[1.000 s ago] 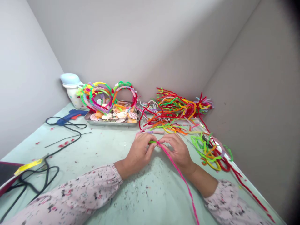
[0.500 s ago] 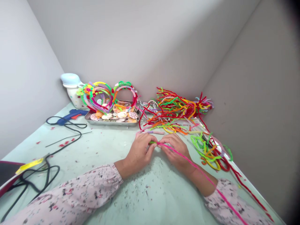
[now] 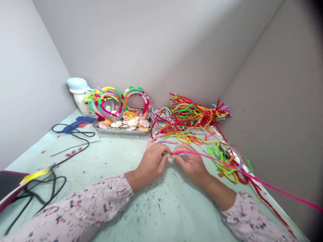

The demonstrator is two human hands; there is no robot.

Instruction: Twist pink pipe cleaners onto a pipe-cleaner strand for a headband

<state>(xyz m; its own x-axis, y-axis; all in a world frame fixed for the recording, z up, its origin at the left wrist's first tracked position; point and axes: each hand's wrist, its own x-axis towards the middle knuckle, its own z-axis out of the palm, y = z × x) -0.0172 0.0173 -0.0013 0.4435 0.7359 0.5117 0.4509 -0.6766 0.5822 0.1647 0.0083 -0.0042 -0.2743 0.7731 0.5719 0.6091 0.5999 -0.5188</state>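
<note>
Evidently both hands are working as a pair: the left hand (image 3: 152, 162) and the right hand (image 3: 192, 165) meet fingertip to fingertip just above the tabletop (image 3: 113, 153), near its middle. Each is closed to a tight pinch, thumb against fingers. The left holds a short green piece (image 3: 166, 153), mostly hidden by its fingers; the right grips a fuzzy pink strand (image 3: 242, 171) right where it meets the green. Pinching so close to the join probably keeps both thin pieces from slipping or springing apart. Whether the pink is wound round the green or only pressed against it, I cannot tell. Its long tail passes over the right hand and leaves the view at the right, likely left free because only the join needs a firm hold.

Beyond the hands, a loose bundle of coloured stems (image 3: 196, 117) lies by the back wall, presumably within reach yet out of the way. Decorated hoops (image 3: 98, 95) stand upright at a metal tray (image 3: 123, 132) of shells (image 3: 132, 123), perhaps so their trimmings are not crushed. To the left, a blue glue gun (image 3: 75, 125) rests on its side, its position leaving elbow room.
</note>
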